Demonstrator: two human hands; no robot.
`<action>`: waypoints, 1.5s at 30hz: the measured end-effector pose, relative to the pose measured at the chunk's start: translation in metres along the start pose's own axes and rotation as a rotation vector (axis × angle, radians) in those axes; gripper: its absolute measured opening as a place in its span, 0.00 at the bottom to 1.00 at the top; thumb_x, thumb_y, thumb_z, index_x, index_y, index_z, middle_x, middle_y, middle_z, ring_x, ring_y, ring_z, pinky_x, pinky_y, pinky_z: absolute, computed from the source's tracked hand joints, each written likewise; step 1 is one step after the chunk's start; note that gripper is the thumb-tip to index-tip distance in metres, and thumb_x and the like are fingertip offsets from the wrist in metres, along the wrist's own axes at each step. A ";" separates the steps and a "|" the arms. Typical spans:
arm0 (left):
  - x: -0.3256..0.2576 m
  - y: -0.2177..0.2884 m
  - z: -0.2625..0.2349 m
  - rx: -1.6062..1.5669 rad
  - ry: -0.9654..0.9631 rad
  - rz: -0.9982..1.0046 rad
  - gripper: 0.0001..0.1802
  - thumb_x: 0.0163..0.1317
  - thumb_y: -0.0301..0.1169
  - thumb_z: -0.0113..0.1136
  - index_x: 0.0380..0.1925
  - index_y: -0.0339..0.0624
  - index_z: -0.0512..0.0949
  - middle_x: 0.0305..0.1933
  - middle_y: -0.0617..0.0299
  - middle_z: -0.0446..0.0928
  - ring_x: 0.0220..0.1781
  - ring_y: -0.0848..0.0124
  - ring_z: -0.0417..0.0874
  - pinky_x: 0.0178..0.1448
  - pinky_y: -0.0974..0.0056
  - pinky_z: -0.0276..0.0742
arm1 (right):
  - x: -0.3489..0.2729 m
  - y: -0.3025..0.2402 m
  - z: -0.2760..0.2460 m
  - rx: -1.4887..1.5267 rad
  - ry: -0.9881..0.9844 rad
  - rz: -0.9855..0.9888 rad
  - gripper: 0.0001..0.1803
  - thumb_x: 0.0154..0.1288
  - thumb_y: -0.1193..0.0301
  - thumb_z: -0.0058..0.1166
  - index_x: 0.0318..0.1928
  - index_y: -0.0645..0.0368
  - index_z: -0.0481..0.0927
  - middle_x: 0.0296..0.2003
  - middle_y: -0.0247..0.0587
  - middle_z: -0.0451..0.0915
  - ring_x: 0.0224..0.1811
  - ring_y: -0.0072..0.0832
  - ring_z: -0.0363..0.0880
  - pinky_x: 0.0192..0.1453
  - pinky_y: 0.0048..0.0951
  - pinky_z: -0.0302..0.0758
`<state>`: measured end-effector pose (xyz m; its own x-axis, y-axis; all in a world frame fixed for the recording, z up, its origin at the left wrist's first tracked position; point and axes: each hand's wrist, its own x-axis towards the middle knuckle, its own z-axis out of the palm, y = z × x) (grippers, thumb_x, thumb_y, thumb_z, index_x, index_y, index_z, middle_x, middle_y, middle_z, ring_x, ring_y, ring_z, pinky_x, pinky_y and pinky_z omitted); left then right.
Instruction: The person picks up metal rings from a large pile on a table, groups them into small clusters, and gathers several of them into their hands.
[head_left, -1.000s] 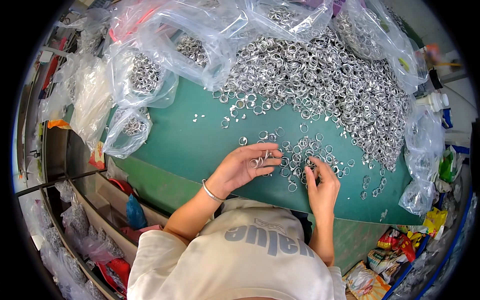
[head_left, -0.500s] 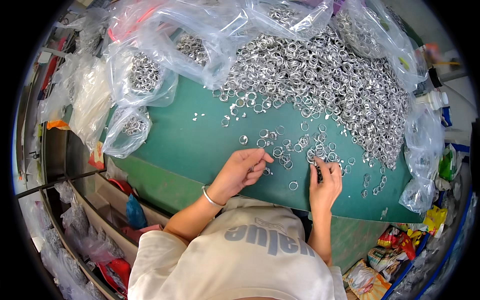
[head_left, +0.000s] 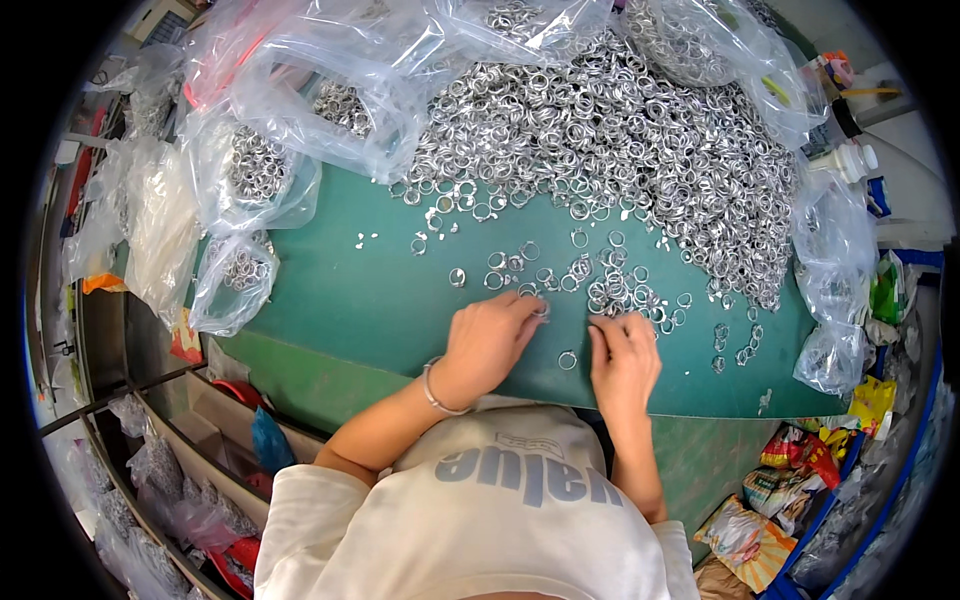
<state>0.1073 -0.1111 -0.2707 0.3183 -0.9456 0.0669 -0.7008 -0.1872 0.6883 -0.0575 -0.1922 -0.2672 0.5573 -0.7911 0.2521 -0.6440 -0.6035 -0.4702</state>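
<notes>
Loose rings (head_left: 608, 294), a small cluster on the bench (head_left: 400, 310), round and without a clear long axis, lie at twelve o'clock from the nearer right hand (head_left: 623, 365), its fingers bent, any hold unclear, and at two o'clock from the left hand (head_left: 487, 343); the latter's fingertips, drawn nearly together, meet a single ring (head_left: 541, 309), grip uncertain. Half a second earlier, the left fingertips stood short of that ring; the right fingertips were deeper among the cluster.
</notes>
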 end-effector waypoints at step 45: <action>0.016 0.006 -0.002 -0.160 -0.019 -0.185 0.13 0.57 0.23 0.57 0.43 0.41 0.76 0.23 0.54 0.76 0.20 0.62 0.75 0.26 0.62 0.70 | -0.013 0.037 -0.040 0.040 -0.124 0.196 0.08 0.51 0.72 0.64 0.33 0.56 0.81 0.20 0.39 0.72 0.24 0.38 0.73 0.28 0.37 0.68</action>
<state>0.1092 -0.1266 -0.2635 0.4181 -0.9045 -0.0834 -0.5217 -0.3143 0.7931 -0.1096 -0.2080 -0.2538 0.4857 -0.8728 0.0477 -0.7263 -0.4333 -0.5337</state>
